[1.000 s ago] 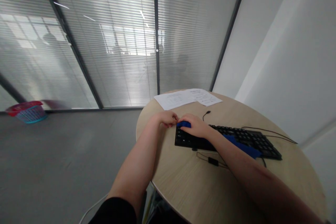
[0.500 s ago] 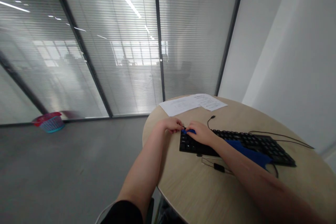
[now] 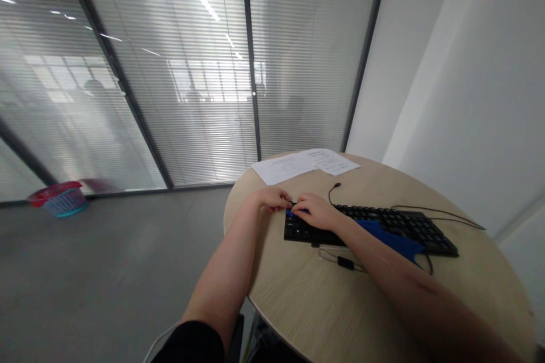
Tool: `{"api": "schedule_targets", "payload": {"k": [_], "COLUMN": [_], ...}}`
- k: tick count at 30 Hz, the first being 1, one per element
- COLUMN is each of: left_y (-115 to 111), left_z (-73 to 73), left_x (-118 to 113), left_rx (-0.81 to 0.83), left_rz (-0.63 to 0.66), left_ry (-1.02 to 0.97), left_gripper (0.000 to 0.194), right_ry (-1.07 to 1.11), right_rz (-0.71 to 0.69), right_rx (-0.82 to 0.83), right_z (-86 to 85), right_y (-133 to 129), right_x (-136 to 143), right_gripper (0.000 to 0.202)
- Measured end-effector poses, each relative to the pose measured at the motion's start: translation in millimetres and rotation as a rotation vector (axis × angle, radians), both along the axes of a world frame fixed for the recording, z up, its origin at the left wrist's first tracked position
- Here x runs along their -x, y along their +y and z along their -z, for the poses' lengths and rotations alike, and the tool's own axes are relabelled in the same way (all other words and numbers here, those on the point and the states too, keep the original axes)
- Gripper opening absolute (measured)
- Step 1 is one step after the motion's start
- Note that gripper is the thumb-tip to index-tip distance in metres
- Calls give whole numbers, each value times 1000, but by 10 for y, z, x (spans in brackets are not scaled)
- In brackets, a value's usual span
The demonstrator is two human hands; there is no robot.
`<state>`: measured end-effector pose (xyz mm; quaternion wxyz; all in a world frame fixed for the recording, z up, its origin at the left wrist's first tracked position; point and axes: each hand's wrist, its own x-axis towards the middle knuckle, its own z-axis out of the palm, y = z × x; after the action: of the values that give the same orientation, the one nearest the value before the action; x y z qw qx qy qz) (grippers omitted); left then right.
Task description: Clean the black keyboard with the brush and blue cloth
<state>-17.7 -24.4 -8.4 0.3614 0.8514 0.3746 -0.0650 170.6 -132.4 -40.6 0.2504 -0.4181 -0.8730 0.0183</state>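
A black keyboard lies on the round wooden table. At its far left corner is my left hand, with its fingers curled closed against the keyboard's corner. Just beside it, my right hand presses a bit of blue cloth onto the leftmost keys. The fingers are bent over the cloth and partly hide it. More blue cloth lies across the keyboard's middle and right, partly behind my right forearm. The two hands almost touch.
Printed paper sheets lie at the table's far edge. A thin cable with a small black block lies in front of the keyboard; another cable runs behind it. A red and blue basket stands on the floor by the glass partition.
The view has shifted, so everything sits a little further left in it. Both hands stay at the keyboard's left end, with hardly any visible movement against it.
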Motion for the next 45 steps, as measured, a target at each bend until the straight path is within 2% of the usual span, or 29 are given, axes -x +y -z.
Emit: {"api": "schedule_targets", "payload": {"k": [9, 18, 25, 32, 39, 45], "left_y": [-5, 0, 29, 20, 3, -2], "left_z": [-13, -17, 15, 8, -4, -9], "left_x": [-29, -16, -40, -35, -48, -32], "left_rx": [-31, -36, -42, -35, -31, -36], "left_rz": [5, 4, 17, 65, 46, 60], "left_ry": [46, 30, 29, 5, -3, -13], "left_gripper": [34, 39, 37, 44, 37, 39], "right_ry": [-114, -288, -214, -293, -265, -298], "right_rz": [34, 76, 80, 101, 113, 125], "right_rx": [-51, 37, 2, 56, 7, 61], "right_z": [-30, -252, -223, -300, -239, -259], "right_y": [-6, -32, -55, -64, -66, -61], "right_x": [62, 83, 265, 133, 237, 118], "right_gripper": [23, 22, 26, 21, 26, 21]}}
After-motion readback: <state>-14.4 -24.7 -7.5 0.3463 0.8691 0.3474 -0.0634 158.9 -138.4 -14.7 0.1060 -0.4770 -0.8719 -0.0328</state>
